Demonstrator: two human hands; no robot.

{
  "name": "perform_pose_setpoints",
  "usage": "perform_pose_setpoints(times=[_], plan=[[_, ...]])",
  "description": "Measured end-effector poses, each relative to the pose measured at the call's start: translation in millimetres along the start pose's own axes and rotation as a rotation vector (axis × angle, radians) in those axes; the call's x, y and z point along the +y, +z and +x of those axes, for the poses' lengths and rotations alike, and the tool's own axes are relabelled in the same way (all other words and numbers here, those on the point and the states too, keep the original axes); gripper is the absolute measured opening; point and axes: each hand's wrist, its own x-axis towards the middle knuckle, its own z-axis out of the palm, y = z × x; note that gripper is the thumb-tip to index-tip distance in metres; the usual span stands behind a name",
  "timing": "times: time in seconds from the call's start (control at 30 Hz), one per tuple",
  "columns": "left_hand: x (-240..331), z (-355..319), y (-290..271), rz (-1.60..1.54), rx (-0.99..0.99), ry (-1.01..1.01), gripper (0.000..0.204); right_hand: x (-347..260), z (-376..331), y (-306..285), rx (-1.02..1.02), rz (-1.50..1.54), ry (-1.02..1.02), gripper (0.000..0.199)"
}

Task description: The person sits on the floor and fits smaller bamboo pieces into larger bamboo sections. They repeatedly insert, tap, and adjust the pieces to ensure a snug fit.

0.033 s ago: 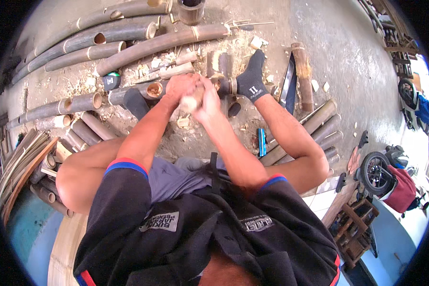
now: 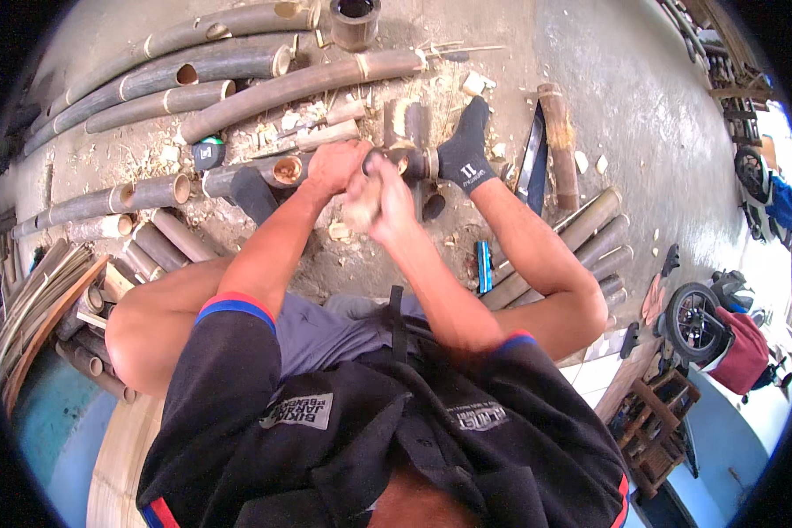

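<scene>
Gripping a blurred wooden piece, the right hand's fingers are close beside the left hand, whose fingers look curled over the tube; whether they hold anything cannot be told. The tube lies between the feet, well in from the floor's left edge. One round hole is already cut; judging by the hands' place, work near them seems unfinished. How much is left is hidden.

Right fingers grip a blurred wooden piece beside left fingers over a bamboo tube.
</scene>
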Motion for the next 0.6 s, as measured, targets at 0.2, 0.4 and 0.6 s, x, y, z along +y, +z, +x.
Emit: perform_pose_setpoints(times=[0.2, 0.4, 0.6], plan=[[8, -6, -15, 0.011, 0.035, 0.047, 0.074, 2, -71, -100, 0.038, -1.755, -0.205, 0.038], [22, -21, -4, 0.132, 0.222, 0.007, 0.075, 32, -47, -146, -0.108, -2.441, -0.082, 0.053], [15, -19, -2, 0.131, 0.254, 0.040, 0.076, 9, -24, -99, -0.283, -2.541, 0.133, 0.053]])
